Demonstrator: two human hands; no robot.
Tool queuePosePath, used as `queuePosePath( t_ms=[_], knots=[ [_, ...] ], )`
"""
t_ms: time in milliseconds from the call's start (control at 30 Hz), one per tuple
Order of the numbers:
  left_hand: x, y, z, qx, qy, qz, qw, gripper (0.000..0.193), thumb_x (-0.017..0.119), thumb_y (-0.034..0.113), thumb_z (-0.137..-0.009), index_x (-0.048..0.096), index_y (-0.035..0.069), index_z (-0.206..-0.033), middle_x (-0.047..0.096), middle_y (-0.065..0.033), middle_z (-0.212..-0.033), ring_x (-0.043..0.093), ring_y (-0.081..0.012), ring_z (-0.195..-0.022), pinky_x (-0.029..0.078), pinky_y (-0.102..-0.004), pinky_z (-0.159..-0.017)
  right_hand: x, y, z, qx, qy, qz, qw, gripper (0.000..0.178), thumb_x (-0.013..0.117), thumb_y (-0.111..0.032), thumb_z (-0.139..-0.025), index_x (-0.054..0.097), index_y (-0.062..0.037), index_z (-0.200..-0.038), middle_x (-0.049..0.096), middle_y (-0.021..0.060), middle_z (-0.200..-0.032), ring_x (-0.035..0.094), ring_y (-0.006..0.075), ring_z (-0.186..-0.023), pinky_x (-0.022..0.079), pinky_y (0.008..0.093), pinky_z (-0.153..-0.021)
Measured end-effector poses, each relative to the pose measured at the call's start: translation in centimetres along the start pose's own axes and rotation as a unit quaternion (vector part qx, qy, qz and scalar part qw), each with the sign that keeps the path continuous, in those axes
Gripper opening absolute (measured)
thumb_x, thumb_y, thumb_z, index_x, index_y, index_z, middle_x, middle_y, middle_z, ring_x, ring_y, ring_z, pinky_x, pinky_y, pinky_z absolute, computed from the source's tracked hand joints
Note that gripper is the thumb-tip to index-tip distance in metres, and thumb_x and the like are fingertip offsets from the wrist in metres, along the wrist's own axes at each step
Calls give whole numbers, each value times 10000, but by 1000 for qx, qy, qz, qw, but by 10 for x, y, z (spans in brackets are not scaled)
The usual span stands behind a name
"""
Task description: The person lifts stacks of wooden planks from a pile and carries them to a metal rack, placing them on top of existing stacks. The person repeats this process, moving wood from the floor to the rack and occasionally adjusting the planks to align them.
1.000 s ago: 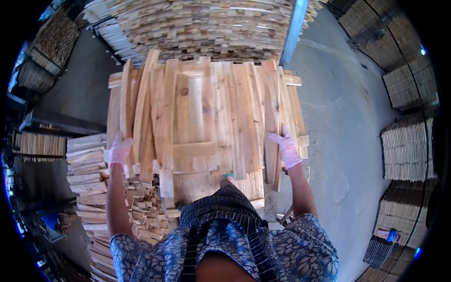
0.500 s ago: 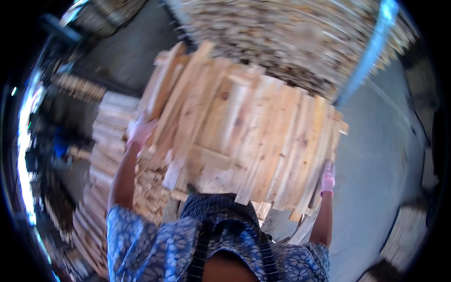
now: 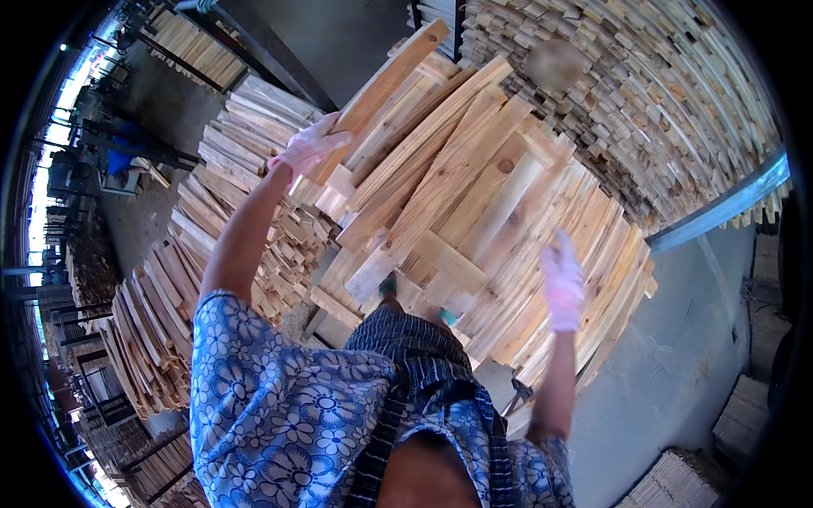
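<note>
Both my hands wear pale pink gloves. My left hand [image 3: 312,148] is at the left side of a layer of wooden boards, its thumb and fingers apart, touching the edge of the outermost long board [image 3: 381,93]. Above the right part of the layer is my right hand [image 3: 563,284], slightly blurred, fingers stretched out and nothing in it. The light boards [image 3: 550,229] lie side by side, some overlapping at an angle on the left. A short board piece [image 3: 450,258] lies across the others near the middle.
A tall stack of boards [image 3: 677,118] stands at the far right, with a blue metal bar [image 3: 728,199] beside it. More board piles [image 3: 152,322] lie to my left. Grey floor [image 3: 669,339] shows on the right. Bundled wood [image 3: 673,483] sits at the lower right.
My right hand has left the right edge of the boards and moved inward over them. My left hand stays at the left edge. The view has turned, and the boards appear rotated clockwise.
</note>
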State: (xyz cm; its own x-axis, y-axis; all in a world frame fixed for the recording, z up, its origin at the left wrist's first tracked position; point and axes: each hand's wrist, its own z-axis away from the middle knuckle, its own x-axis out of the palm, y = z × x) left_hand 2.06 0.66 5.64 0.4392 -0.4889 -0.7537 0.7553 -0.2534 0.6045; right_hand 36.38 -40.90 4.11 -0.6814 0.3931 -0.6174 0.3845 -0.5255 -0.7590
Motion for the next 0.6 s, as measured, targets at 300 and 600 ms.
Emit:
queuePosePath(
  t_ms=[300,600],
  knots=[
    [6,4,-34,15,-15,-188,982,964,720,464,-818,211,240,-1605,468,-290,-1434,504,-462,-1308,442,-511,-1067,215,-172,-80,71,134,181,972,858,726,-418,-857,290,-171,-1554,475,277,-1340,524,498,-1164,461,529,-996],
    [30,-16,-56,-10,-93,-100,991,919,662,427,-917,102,267,-1627,403,-280,-1515,501,-422,-1339,446,-472,-1081,172,-160,-96,6,292,-10,956,792,701,-393,-881,353,-151,-1550,455,309,-1384,537,443,-1237,448,463,-1060]
  ],
)
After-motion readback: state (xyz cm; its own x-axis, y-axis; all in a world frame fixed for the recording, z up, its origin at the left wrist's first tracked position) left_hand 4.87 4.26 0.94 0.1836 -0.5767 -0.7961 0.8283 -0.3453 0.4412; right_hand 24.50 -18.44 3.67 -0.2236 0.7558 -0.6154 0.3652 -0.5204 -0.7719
